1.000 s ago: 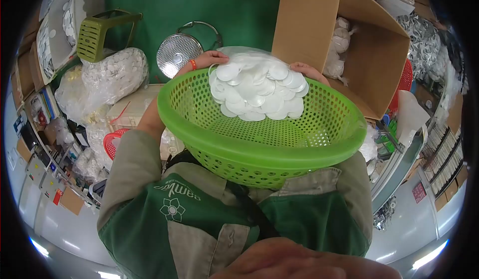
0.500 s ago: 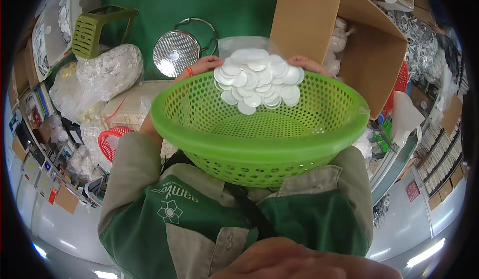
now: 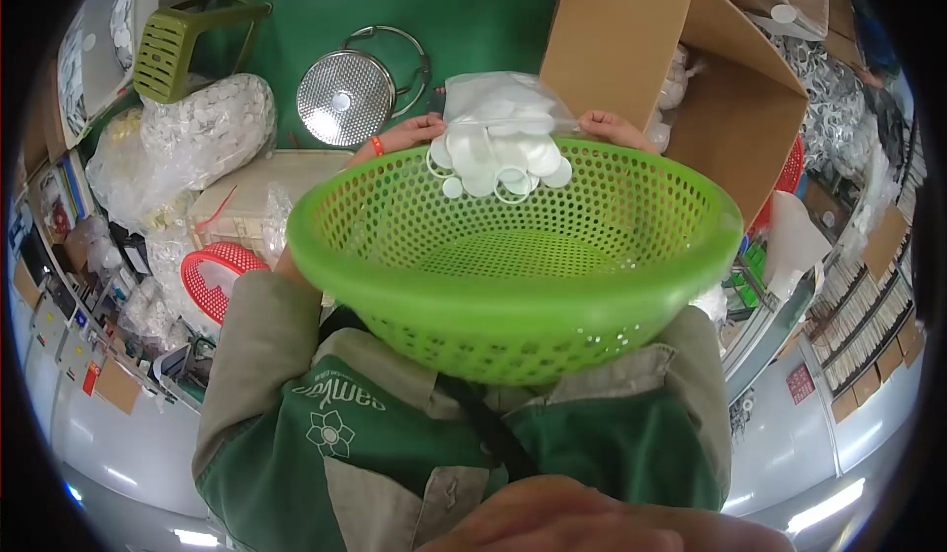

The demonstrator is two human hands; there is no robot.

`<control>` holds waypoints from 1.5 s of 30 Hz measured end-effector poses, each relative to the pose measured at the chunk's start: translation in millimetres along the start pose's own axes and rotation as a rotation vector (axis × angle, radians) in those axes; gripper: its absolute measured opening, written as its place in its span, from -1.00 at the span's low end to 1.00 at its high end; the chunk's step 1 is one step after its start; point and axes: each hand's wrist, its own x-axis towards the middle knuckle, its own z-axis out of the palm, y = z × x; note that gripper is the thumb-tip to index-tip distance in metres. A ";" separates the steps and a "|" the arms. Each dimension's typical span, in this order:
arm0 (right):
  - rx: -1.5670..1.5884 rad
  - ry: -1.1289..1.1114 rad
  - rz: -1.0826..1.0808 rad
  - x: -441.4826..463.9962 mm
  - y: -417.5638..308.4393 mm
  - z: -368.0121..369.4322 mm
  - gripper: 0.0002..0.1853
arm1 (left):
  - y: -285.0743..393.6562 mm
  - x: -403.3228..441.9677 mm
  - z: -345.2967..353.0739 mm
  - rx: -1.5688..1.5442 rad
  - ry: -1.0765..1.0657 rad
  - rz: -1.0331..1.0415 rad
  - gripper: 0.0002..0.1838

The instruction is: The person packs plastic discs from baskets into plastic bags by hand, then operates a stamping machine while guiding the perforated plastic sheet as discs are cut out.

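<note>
A large green perforated plastic basket [image 3: 513, 300] rests against my lap, its near side raised and tilted away from me. At its far rim lies a clear plastic bag [image 3: 493, 88], with white round discs [image 3: 488, 157] partly inside it and partly on the basket wall. A few white rings show among the discs. My left hand [image 3: 426, 128], with a red band at the wrist, is closed on the bag's left edge by the rim. Opposite it, my right hand [image 3: 604, 126] pinches the bag's right edge. Some fingers are hidden behind bag and rim.
An open cardboard box [image 3: 730, 78] holding filled bags stands to the right. Farther left are a round metal stool [image 3: 345, 98], an olive plastic stool [image 3: 168, 54], bags of discs [image 3: 212, 128] and a red basket [image 3: 212, 281]. Shelving [image 3: 868, 305] lines the right.
The near side of the basket has risen. Discs have slid off the basket wall into the bag, which looks fuller, and fewer lie in the basket. Both hands keep their hold.
</note>
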 end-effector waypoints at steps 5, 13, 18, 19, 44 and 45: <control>-0.048 0.034 -0.060 0.3 -2.1 -5.1 -0.89 | -13.6 14.8 -15.4 -0.007 0.027 0.022 -0.83; 0.012 -0.050 0.177 19.6 22.7 0.6 -0.81 | -17.4 -18.6 -18.0 -0.028 0.060 -0.157 -0.78; 0.036 -0.042 0.182 4.8 28.3 11.4 -0.77 | -41.9 -20.5 -24.0 -0.048 0.115 -0.143 -0.62; 0.031 -0.042 0.172 0.8 28.2 12.2 -0.76 | -44.8 -22.9 -21.9 -0.054 0.115 -0.134 -0.61; -0.262 0.123 -0.142 104.0 -27.2 106.3 -0.48 | -165.6 40.5 51.9 0.705 0.510 0.269 -0.48; -0.293 0.250 -0.172 132.7 -21.9 120.0 -0.52 | -160.2 29.5 58.4 0.740 0.520 0.327 -0.44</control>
